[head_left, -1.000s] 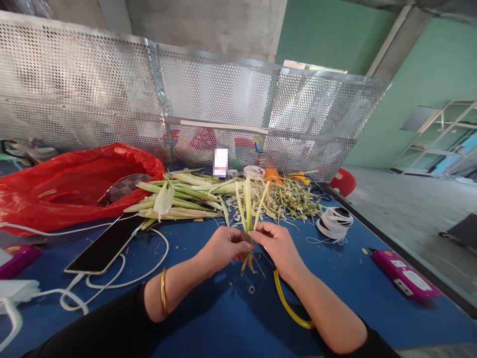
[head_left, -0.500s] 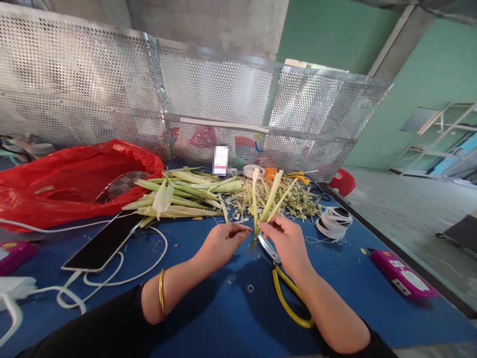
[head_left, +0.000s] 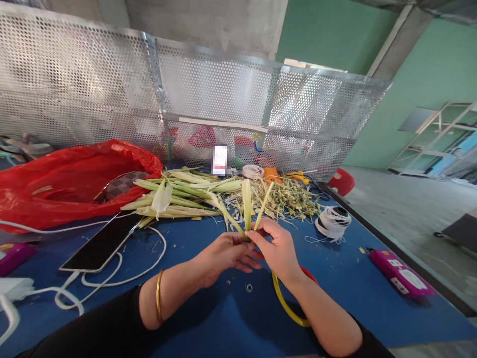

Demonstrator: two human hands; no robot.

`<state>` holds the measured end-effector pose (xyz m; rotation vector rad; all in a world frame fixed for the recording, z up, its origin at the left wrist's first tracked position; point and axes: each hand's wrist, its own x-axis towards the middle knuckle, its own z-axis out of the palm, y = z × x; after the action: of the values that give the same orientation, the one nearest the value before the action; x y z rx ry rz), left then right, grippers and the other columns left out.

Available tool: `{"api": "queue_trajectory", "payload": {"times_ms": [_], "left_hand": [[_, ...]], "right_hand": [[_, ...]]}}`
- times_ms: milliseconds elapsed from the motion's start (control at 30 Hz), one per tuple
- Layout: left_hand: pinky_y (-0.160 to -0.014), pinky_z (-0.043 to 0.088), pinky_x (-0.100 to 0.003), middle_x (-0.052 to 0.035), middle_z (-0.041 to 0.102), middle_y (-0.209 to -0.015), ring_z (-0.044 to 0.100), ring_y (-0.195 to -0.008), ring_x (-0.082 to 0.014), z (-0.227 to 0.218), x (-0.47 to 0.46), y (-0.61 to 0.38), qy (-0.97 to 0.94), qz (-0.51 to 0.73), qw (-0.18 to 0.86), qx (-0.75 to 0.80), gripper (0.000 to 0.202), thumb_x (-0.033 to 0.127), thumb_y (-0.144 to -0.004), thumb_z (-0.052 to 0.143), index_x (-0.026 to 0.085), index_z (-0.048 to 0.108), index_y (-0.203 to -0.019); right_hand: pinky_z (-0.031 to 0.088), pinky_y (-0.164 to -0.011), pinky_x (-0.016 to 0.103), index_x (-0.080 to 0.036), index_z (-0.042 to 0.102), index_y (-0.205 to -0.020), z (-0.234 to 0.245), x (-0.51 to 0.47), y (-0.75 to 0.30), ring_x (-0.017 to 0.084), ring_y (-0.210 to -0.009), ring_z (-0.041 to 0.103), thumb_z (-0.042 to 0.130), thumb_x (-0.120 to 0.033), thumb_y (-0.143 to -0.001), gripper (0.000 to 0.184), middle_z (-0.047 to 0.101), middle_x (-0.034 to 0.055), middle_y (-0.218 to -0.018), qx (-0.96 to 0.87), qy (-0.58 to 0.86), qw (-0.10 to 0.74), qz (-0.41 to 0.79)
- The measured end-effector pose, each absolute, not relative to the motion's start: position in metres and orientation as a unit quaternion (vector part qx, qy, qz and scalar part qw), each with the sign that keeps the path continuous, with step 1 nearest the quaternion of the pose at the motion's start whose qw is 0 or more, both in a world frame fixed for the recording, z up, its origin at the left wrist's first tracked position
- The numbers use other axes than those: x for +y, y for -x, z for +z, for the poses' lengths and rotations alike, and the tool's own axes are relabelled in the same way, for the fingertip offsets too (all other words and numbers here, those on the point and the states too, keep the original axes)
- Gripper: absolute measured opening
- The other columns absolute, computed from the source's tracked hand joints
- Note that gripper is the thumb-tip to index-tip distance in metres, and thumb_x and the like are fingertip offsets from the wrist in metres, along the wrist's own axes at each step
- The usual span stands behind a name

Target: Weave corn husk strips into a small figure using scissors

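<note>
Both hands meet over the middle of the blue table (head_left: 208,323). My right hand (head_left: 278,248) pinches the base of a small bunch of pale green leaf strips (head_left: 246,204) that fan upward. My left hand (head_left: 225,253) closes its fingertips on the same bunch from the left, with one strip bending off to the left. A gold bangle (head_left: 159,303) sits on my left wrist. Yellow-handled scissors (head_left: 285,303) lie on the table under my right forearm, mostly hidden.
A pile of green stalks (head_left: 179,196) and a heap of trimmed scraps (head_left: 290,199) lie behind the hands. A red plastic bag (head_left: 67,179), a phone (head_left: 102,243) with white cable, a white string spool (head_left: 333,221) and a pink case (head_left: 400,278) surround them. A perforated metal screen (head_left: 208,99) backs the table.
My right hand had swung the strips up and right, away from my left hand. Now both hands are together again on the bunch, lower and nearer the centre, covering the scissor blades.
</note>
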<state>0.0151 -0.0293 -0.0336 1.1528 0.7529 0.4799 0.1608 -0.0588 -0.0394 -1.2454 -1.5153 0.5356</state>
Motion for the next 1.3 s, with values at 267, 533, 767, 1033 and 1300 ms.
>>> {"api": "queue_trajectory", "payload": {"times_ms": [267, 533, 767, 1033, 1300], "left_hand": [[-0.056, 0.051, -0.021, -0.0127, 0.073, -0.086, 0.070, -0.071, -0.0170, -0.039, -0.019, -0.012, -0.478, 0.243, 0.759, 0.369, 0.034, 0.043, -0.080, 0.061, 0.011, 0.068, -0.091], [-0.040, 0.039, -0.011, -0.0097, 0.070, -0.081, 0.064, -0.064, -0.0098, -0.036, -0.005, -0.006, -0.340, 0.322, 0.801, 0.373, 0.019, 0.024, -0.087, 0.054, 0.010, 0.067, -0.087], [-0.046, 0.045, -0.015, -0.0009, 0.060, -0.064, 0.054, -0.052, -0.0063, -0.036, -0.006, -0.004, -0.370, 0.358, 0.787, 0.341, 0.019, 0.023, -0.088, 0.052, 0.011, 0.067, -0.086], [-0.040, 0.044, -0.018, -0.0022, 0.061, -0.062, 0.052, -0.048, -0.0083, -0.026, -0.025, -0.014, -0.516, 0.255, 0.741, 0.346, 0.025, 0.034, -0.081, 0.060, 0.010, 0.068, -0.080], [-0.045, 0.046, -0.019, -0.0060, 0.067, -0.071, 0.058, -0.054, -0.0098, -0.033, -0.024, -0.015, -0.485, 0.253, 0.775, 0.319, 0.031, 0.039, -0.084, 0.056, 0.010, 0.068, -0.088]], "right_hand": [[0.046, -0.061, 0.026, -0.021, 0.059, -0.077, -0.036, -0.061, -0.163, 0.015, -0.061, 0.058, 0.059, -0.025, -0.083, 0.007, 0.061, -0.0004, -0.067, -0.598, 0.530, 0.568, 0.195], [0.042, -0.065, 0.030, -0.016, 0.063, -0.081, -0.048, -0.065, -0.162, 0.017, -0.070, 0.058, 0.050, -0.011, -0.088, 0.016, 0.064, 0.0052, -0.075, -0.875, 0.339, 0.271, -0.213], [0.046, -0.076, 0.031, -0.017, 0.063, -0.098, -0.038, -0.070, -0.159, 0.016, -0.083, 0.060, 0.046, -0.009, -0.088, 0.020, 0.066, 0.0067, -0.091, -0.829, 0.364, 0.418, -0.069], [0.045, -0.054, 0.026, -0.018, 0.064, -0.076, -0.033, -0.056, -0.164, 0.013, -0.054, 0.056, 0.063, -0.032, -0.079, 0.014, 0.059, -0.0015, -0.063, -0.536, 0.499, 0.552, 0.398], [0.037, -0.051, 0.025, -0.016, 0.056, -0.061, -0.039, -0.054, -0.163, 0.010, -0.049, 0.046, 0.067, -0.032, -0.075, 0.024, 0.050, -0.0042, -0.054, -0.447, 0.464, 0.603, 0.471]]}}
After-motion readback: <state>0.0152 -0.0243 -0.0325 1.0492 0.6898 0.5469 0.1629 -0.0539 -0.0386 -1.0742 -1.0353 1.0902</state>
